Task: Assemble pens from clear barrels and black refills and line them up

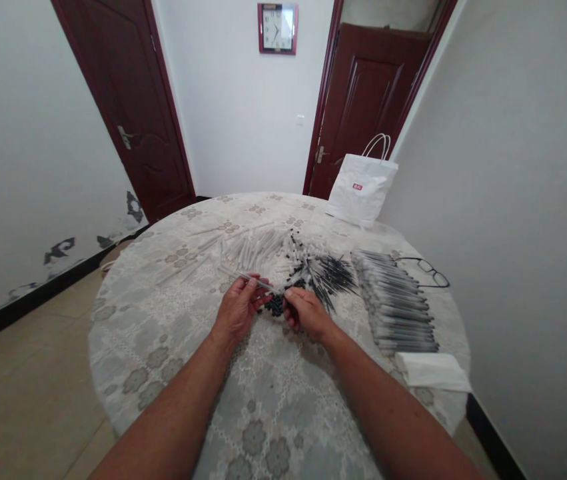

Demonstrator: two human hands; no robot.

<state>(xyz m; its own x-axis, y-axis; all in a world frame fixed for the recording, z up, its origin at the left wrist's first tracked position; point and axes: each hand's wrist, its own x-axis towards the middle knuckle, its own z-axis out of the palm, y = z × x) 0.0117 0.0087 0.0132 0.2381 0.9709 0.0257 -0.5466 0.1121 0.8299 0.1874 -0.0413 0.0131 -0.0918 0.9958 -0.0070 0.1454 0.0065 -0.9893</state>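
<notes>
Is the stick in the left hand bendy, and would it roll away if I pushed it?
The stick is probably stiff: it looks straight where it pokes out from the left hand. It's likely light too, being so thin. It might roll on the table because it's slim and straight, but I can't tell if it's round.

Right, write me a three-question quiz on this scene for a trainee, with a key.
1. True or false: the white bag hangs from a door handle.
2. Which hand has the long pale tube between its thumb and fingers: A) right; B) left?
3. How many pairs of glasses lie on the table?

Key:
1. False; it stands on the table.
2. B, the left hand.
3. One.
</notes>
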